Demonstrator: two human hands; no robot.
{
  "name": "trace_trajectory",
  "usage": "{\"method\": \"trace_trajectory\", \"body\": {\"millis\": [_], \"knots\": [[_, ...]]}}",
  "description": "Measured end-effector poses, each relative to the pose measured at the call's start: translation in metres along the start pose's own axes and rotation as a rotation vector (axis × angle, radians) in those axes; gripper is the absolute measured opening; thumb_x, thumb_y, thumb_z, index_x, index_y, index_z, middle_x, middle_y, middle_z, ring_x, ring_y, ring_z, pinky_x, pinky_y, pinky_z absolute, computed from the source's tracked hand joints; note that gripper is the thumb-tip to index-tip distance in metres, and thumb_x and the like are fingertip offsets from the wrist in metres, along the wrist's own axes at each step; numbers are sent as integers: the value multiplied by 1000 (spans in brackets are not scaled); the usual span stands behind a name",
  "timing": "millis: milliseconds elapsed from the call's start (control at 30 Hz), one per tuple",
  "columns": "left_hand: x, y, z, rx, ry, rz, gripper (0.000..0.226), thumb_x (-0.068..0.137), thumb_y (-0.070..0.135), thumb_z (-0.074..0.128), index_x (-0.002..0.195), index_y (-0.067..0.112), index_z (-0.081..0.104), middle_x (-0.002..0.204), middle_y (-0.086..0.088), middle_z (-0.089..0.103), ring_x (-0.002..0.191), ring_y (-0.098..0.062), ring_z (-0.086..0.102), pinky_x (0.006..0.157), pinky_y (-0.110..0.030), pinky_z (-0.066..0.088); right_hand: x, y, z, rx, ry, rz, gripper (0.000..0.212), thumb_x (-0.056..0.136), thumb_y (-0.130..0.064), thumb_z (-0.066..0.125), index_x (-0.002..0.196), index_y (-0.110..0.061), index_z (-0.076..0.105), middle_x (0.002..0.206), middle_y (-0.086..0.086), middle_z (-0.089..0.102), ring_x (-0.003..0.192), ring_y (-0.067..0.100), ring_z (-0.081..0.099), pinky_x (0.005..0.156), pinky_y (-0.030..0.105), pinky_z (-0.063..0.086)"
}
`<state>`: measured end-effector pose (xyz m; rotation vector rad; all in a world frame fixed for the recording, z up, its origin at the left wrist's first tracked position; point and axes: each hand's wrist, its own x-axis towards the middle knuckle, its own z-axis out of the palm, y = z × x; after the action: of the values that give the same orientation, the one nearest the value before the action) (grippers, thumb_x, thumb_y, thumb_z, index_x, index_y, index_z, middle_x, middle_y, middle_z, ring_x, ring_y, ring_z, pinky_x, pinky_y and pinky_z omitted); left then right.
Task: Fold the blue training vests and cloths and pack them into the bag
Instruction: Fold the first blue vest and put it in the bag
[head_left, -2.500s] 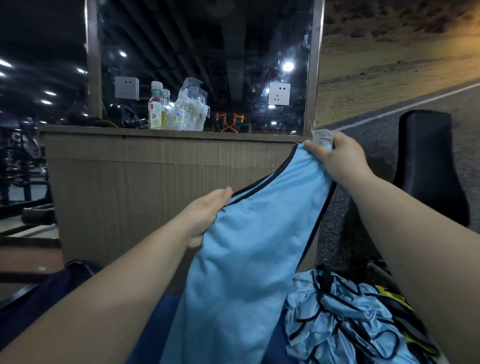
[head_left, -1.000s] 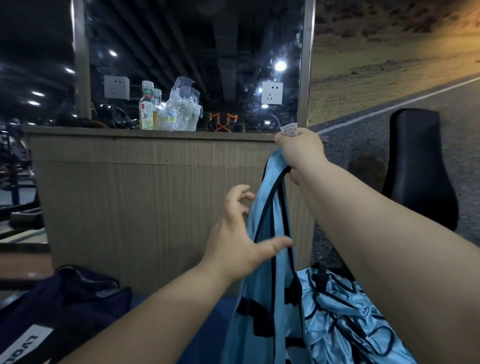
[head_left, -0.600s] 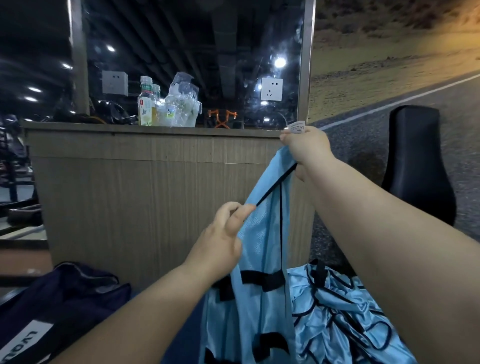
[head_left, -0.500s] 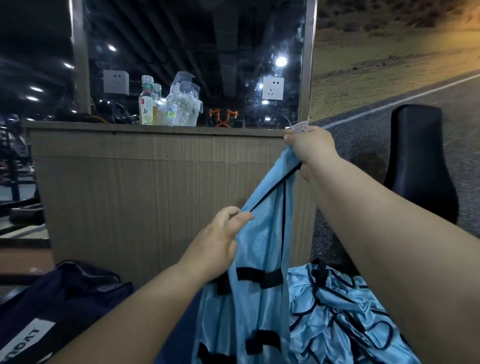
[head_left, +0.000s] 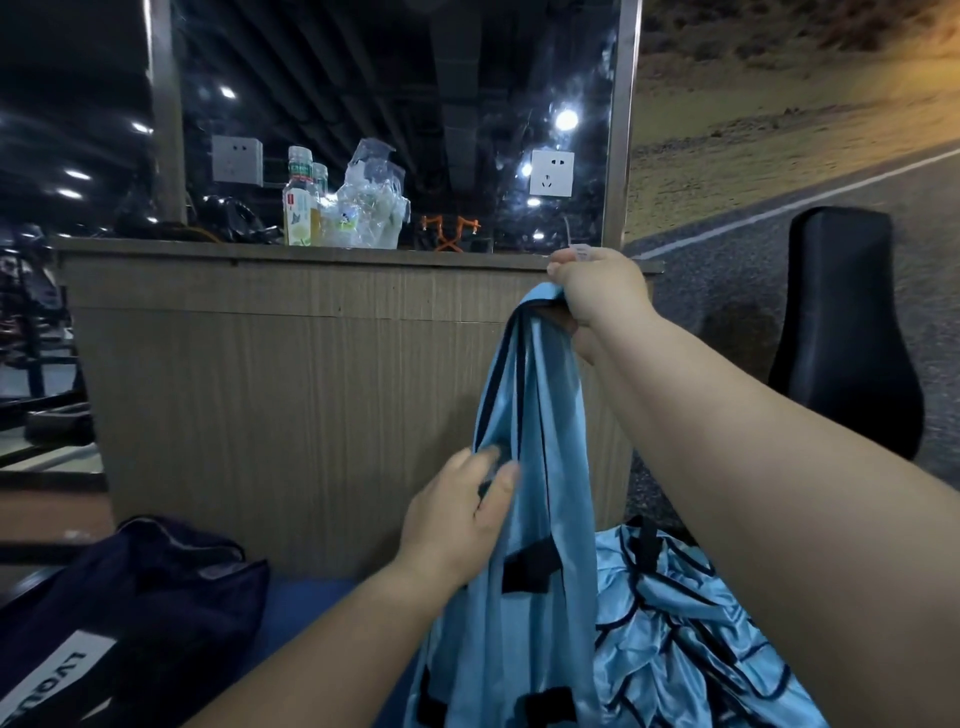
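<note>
Vest (head_left: 540, 467) fabric, light blue with black trim, hangs in a long narrow drape from the right hand (head_left: 597, 288) down past the left hand (head_left: 462, 519). The right hand is raised and its fingers are curled tight round the bunched top of the vest; a small white tag (head_left: 582, 253) sticks up above the knuckles. The left hand is lower and nearer the body, against the vest's left edge where the black trim runs down. Its fingertips (head_left: 488, 460) touch the cloth and are blurred, so I cannot tell whether they pinch the edge or only rest on it. Below the left hand the vest falls on, showing black patches, and runs out of view at the bottom.

Under the right forearm, just right of the hanging vest, lies a crumpled pile of blue vests (head_left: 691, 654) with black edging. Well to the left of the left forearm sits the dark navy bag (head_left: 135, 597), with a white label at its near end. Beyond both hands stands a wood-grain counter (head_left: 291, 395) carrying bottles (head_left: 298, 210) and clear plastic bags (head_left: 371, 205). To the right of the right arm stands a black pad (head_left: 841, 332)
</note>
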<state>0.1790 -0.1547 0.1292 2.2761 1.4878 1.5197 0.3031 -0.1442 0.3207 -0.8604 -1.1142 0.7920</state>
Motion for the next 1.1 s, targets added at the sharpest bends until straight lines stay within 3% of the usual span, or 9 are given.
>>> {"method": "trace_trajectory", "body": {"millis": [167,267,367,467,600,767,900,1000,1100], "knots": [[14,17,9,-38,-114,-243,91,53,98,42,93,16,51,106,7,49,89,-16,55,67,-30,43,0,8,9,75,-48,39,24,91,1,58,85,-22,64,87,-2,60,78,14,58,85,43,59],[19,20,15,92,-51,-271,53,72,64,69,84,20,42,97,8,42,76,-16,50,59,-30,40,3,11,11,21,-25,-19,24,89,-2,61,87,-26,62,94,-5,60,76,15,59,81,46,60],[21,14,13,83,8,-260,28,80,33,67,89,16,48,104,3,46,76,-20,54,65,-34,49,9,13,5,-34,24,-80,32,87,2,60,92,-30,66,86,-9,62,71,13,59,75,33,60],[22,6,6,101,-5,-240,15,79,24,65,86,15,55,99,6,45,77,-18,54,70,-36,52,15,11,-8,-110,94,-149,44,84,8,51,82,-33,68,89,-8,69,65,12,59,65,25,53],[21,-10,1,143,-139,-253,16,77,28,66,74,18,55,93,4,47,81,-19,56,66,-31,46,24,6,-23,-78,177,-208,43,81,6,50,77,-33,68,84,-17,70,84,9,69,83,30,58],[17,-19,2,-289,-145,-339,19,83,24,64,98,14,69,100,-5,67,90,-14,62,81,-28,47,21,-3,-35,-85,207,-295,45,84,7,44,84,-31,69,88,-17,69,87,2,65,77,17,51],[20,-16,-15,-830,-126,-481,13,96,17,58,106,19,66,98,-5,73,86,-15,70,76,-29,55,18,-5,-46,-307,158,-449,45,84,3,44,106,-25,71,102,-13,68,91,2,60,74,7,44],[28,-13,-30,-941,-132,-459,17,98,11,53,111,16,62,101,-6,71,88,-18,68,78,-30,54,19,5,-55,-749,-6,-629,39,88,-16,59,126,-19,63,125,-3,60,116,13,53,94,13,36],[34,-10,-41,-955,-119,-426,17,97,9,54,109,18,62,100,-2,69,87,-16,65,79,-31,51,16,24,-57,-1108,-278,-592,78,79,-69,60,141,-22,48,145,3,45,135,22,39,113,39,29]]}}
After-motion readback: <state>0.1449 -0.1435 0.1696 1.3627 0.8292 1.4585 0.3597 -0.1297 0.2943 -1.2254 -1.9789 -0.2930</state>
